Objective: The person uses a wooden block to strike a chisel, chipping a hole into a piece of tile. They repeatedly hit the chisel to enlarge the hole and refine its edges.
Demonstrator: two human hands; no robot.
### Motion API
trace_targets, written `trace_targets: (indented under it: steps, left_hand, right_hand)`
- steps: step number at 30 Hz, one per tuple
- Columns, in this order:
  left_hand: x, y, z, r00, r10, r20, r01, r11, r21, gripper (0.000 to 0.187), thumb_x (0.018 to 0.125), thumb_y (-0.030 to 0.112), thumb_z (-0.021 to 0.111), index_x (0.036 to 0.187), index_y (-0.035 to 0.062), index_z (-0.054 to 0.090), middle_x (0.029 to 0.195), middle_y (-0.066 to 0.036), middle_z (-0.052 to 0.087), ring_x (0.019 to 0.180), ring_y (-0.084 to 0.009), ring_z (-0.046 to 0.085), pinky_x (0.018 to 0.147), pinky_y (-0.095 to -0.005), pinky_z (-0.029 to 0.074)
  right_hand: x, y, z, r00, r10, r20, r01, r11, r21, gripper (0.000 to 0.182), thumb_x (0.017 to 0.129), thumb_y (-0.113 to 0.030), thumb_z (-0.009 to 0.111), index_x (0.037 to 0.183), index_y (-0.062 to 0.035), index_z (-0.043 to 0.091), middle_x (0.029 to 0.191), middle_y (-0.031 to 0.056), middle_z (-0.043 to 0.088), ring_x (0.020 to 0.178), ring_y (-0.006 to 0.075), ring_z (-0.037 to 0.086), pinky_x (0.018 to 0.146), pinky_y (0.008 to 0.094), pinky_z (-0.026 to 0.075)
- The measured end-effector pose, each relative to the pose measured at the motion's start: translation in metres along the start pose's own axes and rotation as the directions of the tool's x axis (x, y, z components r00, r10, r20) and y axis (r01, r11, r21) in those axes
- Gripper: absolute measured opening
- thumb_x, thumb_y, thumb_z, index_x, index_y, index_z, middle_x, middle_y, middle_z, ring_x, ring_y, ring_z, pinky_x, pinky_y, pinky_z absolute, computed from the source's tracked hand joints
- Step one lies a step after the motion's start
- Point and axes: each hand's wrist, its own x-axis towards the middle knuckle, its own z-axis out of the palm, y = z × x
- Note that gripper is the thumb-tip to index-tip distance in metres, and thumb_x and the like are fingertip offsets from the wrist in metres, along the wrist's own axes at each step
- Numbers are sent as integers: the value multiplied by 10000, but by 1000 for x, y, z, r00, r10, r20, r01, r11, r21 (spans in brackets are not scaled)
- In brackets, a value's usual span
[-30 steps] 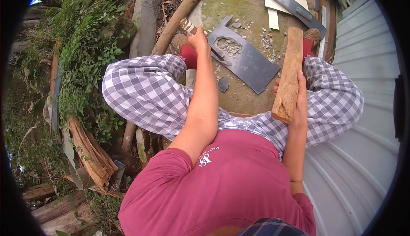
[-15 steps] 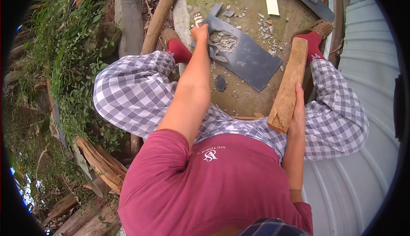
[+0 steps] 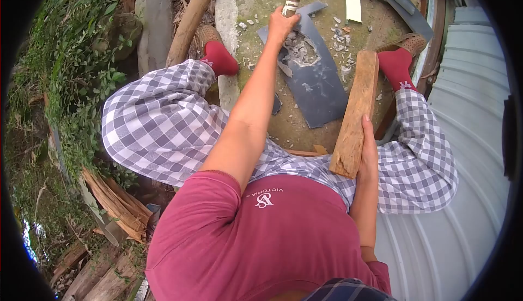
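As left hand (image 3: 282, 25) grips banded handle (image 3: 291, 5), by grey sheet (image 3: 320, 91), right hand (image 3: 370, 151) clasping wood (image 3: 356, 110)

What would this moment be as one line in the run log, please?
left hand: grips handle | right hand: holds wood | panel: broken, on ground | rubble: beside panel

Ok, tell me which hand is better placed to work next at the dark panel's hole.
Left, I'd judge: the left hand, gripping a banded handle, is near the hole in the dark panel. The right hand holds a wooden block farther off.
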Motion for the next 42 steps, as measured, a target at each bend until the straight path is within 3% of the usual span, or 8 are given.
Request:
trace_targets:
  steps: [5, 9, 10, 21, 26, 29, 36, 42]
  left_hand:
    - [-14, 42, 14, 980, 42, -192, -85, 971, -222, 448, 701, 286, 740, 968, -13, 540, 751, -60, 622, 640, -193, 595, 601, -315, 480]
    - [-25, 63, 21, 935, 74, -346, -186, 935, -303, 377, 735, 221, 675, 980, -6, 502, 865, -98, 587, 811, -203, 557, 749, -325, 450]
    - [-32, 66, 18, 964, 19, -265, -105, 943, -314, 397, 747, 192, 588, 1046, -24, 442, 989, -179, 540, 943, -280, 527, 874, -378, 405]
    - [-63, 73, 23, 850, 187, -493, -274, 955, -110, 510, 826, 258, 658, 1153, -19, 381, 1041, -198, 530, 960, -311, 524, 866, -393, 407]
    - [-70, 75, 28, 909, 65, -411, -202, 932, -300, 448, 790, 172, 664, 1107, 30, 381, 984, -171, 501, 895, -313, 520, 825, -391, 416]
    - [-75, 81, 38, 879, 80, -471, -201, 956, -213, 494, 808, 231, 676, 1142, 28, 374, 1029, -194, 532, 952, -310, 533, 845, -399, 418]
    - [-101, 89, 73, 903, 312, -294, -350, 933, -84, 551, 655, 28, 716, 1116, 59, 415, 1004, -157, 418, 976, -316, 466, 888, -381, 392]
    - [-116, 74, 87, 895, 420, -152, -426, 905, -4, 487, 628, 28, 733, 1047, 80, 490, 1033, -149, 419, 1003, -338, 463, 888, -392, 396]
  right_hand:
    - [5, 0, 0, 999, -12, -41, 11, 1000, -19, 636, 892, -467, 545, 1278, 24, 423, 1104, 117, 548, 968, 175, 564, 799, 300, 474]
    - [5, 1, 1, 999, -30, -12, 29, 998, -51, 646, 886, -471, 551, 1275, 30, 425, 1106, 123, 546, 971, 178, 563, 800, 300, 475]
    - [5, 0, 1, 1000, -29, -10, 28, 997, -69, 652, 884, -477, 551, 1270, 33, 428, 1100, 125, 547, 966, 179, 564, 797, 300, 475]
    - [8, 1, 4, 998, -51, -25, 49, 996, -73, 594, 850, -466, 609, 1185, 14, 506, 958, 108, 607, 814, 167, 617, 676, 283, 521]
    - [11, 5, -1, 999, -53, -12, 52, 995, -81, 581, 857, -458, 602, 1185, 12, 507, 962, 111, 607, 818, 168, 618, 681, 287, 523]
    - [8, 4, 0, 999, -50, 21, 53, 987, -150, 642, 887, -477, 543, 1256, 37, 436, 1071, 128, 558, 927, 179, 581, 766, 296, 490]
    - [0, 1, 14, 997, -74, -10, 72, 982, -177, 617, 884, -467, 553, 1237, 30, 457, 1043, 124, 569, 874, 182, 598, 723, 303, 510]
    - [-3, 2, 18, 998, -41, -43, 32, 980, -195, 615, 879, -462, 566, 1240, 26, 465, 1045, 122, 572, 886, 182, 596, 737, 303, 507]
